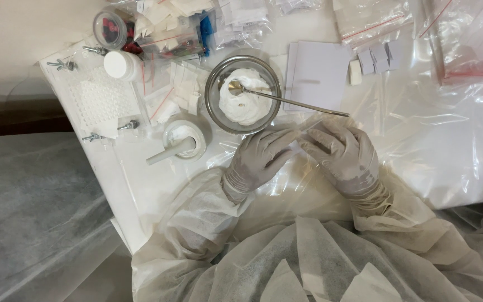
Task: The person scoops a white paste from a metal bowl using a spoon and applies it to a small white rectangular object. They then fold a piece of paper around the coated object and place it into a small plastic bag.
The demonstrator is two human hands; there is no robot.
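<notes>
Nearest the camera, white coverall sleeves run up to two gloved hands meeting over the plastic-covered table [454,168]. The left hand [258,159] and the right hand [342,154] both pinch a small clear plastic bag [303,127] between fingertips, fingers curled in on its edges, the bag lying just in front of the bowl. It is hard to make out against the sheeting, thin and see-through. By the look of it, that bag is featherlight, limp and slippery in gloves, so a pinch at the rim or the corners seems the place to hold it; a grip in the middle would likely crumple it.

Just beyond the fingertips sits a round metal bowl [243,95] holding a mound of white powder [245,100]. A long metal spoon [286,99] rests in it, its scoop in the powder and its handle running out over the rim toward the right hand.

Left of the bowl, a small white mortar with a pestle [181,142] leaning out. Further left, a white perforated tray [103,100] with bolts at its corners, a white-capped jar [119,64] beside it.

Farther back, a stack of white paper sheets [317,72], and heaps of zip bags [370,19] along the far edge.
</notes>
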